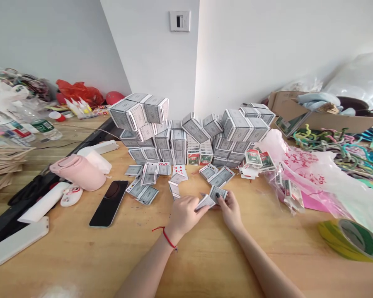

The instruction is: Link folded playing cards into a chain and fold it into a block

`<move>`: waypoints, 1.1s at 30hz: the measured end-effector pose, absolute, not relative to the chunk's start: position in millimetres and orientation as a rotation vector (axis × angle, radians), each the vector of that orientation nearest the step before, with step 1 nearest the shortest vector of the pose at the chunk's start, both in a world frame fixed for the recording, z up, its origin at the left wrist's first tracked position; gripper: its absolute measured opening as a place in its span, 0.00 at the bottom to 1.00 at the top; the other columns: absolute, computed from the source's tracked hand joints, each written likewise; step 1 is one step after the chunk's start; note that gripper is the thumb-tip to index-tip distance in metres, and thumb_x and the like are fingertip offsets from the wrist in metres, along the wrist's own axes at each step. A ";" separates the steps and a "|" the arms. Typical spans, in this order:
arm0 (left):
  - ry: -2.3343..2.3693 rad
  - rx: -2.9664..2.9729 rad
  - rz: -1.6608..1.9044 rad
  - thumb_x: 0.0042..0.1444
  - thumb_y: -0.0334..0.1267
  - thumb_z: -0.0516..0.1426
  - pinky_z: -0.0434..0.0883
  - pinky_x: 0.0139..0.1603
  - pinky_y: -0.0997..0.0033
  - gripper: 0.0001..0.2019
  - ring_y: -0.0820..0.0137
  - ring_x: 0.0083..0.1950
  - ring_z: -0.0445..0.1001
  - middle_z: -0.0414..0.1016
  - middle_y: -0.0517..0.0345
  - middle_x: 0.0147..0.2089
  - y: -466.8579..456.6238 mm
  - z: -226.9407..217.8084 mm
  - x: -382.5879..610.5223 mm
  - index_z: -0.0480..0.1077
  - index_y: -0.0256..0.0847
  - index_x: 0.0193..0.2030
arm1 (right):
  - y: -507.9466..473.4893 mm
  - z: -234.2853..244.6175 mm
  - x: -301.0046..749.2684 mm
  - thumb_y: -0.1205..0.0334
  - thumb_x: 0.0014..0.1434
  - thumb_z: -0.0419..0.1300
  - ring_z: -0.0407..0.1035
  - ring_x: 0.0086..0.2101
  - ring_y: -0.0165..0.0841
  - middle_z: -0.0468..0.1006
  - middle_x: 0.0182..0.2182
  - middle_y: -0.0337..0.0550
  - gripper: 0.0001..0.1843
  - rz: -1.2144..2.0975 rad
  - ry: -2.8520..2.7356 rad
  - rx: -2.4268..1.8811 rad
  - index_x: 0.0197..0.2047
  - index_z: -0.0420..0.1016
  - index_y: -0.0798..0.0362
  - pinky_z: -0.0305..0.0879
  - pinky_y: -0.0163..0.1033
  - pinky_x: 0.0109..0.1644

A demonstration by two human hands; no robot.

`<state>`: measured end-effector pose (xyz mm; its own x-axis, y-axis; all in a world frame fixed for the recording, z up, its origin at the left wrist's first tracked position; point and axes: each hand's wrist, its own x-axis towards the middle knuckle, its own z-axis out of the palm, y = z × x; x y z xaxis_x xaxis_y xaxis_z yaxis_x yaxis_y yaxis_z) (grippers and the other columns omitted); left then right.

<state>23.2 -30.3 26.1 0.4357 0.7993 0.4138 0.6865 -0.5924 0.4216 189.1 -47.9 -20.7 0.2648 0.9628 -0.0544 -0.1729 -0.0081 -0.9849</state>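
My left hand (185,212) is closed, with its thumb against a grey-backed playing card (205,202). Just right of it, my right hand (230,210) pinches another playing card (216,192), thumb on the patterned back. The two cards meet at an angle; whether they are joined cannot be made out. Bent cards (178,179) stand in front of my left hand. Beyond both hands lie a loose pair of cards (221,177) and a scattered card pile (146,193). Behind rise stacked blocks made of cards (178,145), with card boxes (193,159) set among them.
To the left are a black phone (108,203), a pink bottle (77,171), a mouse (71,194) and white boxes (20,242). At right lie yellow tape (332,240), a pink-printed plastic bag (311,165), fuzzy craft stems (345,145) and a cardboard box (357,123).
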 end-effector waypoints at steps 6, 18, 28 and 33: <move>1.201 1.761 1.091 0.50 0.45 0.56 0.57 0.23 0.78 0.12 0.77 0.22 0.61 0.63 0.63 0.20 -20.8 33.4 11.6 0.63 0.38 0.25 | -35.0 -22.2 171.2 0.50 0.51 0.58 0.66 0.17 0.28 0.68 0.21 0.33 0.16 1.134 -0.949 -1.169 0.38 0.60 0.51 0.62 0.33 0.18; 0.792 1.299 0.908 0.50 0.39 0.57 0.67 0.42 0.69 0.18 0.66 0.42 0.71 0.73 0.50 0.43 0.7 31.5 -10.4 0.64 0.36 0.48 | -15.3 -19.4 171.2 0.62 0.44 0.61 0.58 0.19 0.24 0.68 0.26 0.35 0.25 1.400 -0.734 -0.859 0.48 0.65 0.49 0.54 0.30 0.17; 0.915 1.553 0.793 0.46 0.42 0.59 0.67 0.45 0.67 0.19 0.64 0.45 0.71 0.73 0.51 0.45 4.1 21.7 -9.0 0.67 0.37 0.45 | -20.1 -11.3 175.3 0.62 0.43 0.62 0.58 0.20 0.23 0.68 0.27 0.34 0.24 1.451 -0.743 -0.886 0.46 0.66 0.49 0.50 0.29 0.18; 0.903 1.526 0.807 0.50 0.41 0.56 0.67 0.46 0.68 0.16 0.65 0.46 0.71 0.73 0.51 0.46 10.3 14.5 -14.8 0.69 0.38 0.45 | -21.3 -8.4 177.2 0.62 0.43 0.63 0.57 0.18 0.23 0.68 0.23 0.32 0.20 1.448 -0.745 -0.919 0.41 0.65 0.47 0.50 0.28 0.19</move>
<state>-14.8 10.3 14.5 0.4711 0.8820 0.0134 0.1117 -0.0747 0.9909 177.2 -21.3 -8.4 0.0177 0.9936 -0.1118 -0.4865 -0.0891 -0.8691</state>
